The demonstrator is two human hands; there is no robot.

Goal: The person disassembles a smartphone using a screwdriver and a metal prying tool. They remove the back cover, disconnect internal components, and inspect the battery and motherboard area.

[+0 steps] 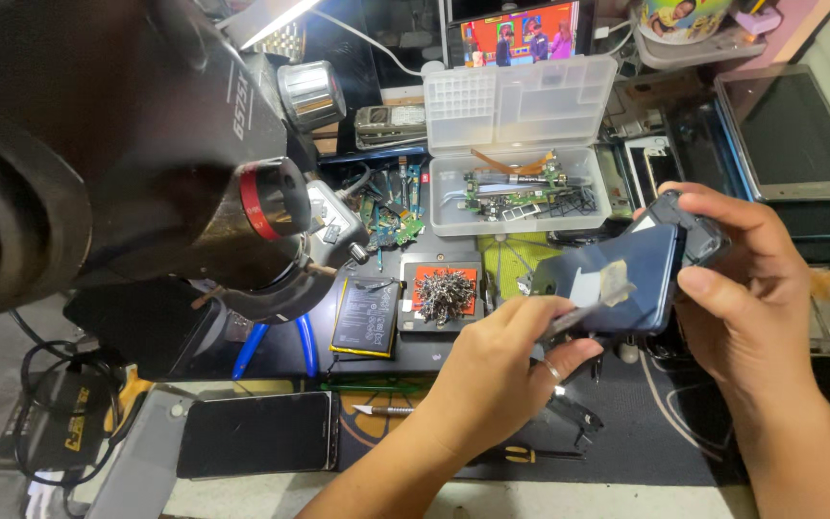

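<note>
Parts box [521,192] behind held phone [617,284]; battery [365,317] left; microscope [146,163] far left.

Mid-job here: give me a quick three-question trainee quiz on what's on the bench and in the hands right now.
1. True or false: the right hand grips the dark blue phone at its end by the camera cutout.
2. What lies flat at the near left edge of the bench?
A. a black phone, screen up
B. a red mug
C. a soldering iron
3. Fill in: the left hand presses a thin ____ tool against the phone's back cover.

Key:
1. True.
2. A, the black phone.
3. Metal; the metal tool lies between the fingertips and the cover, close to a strip of tape.
</note>
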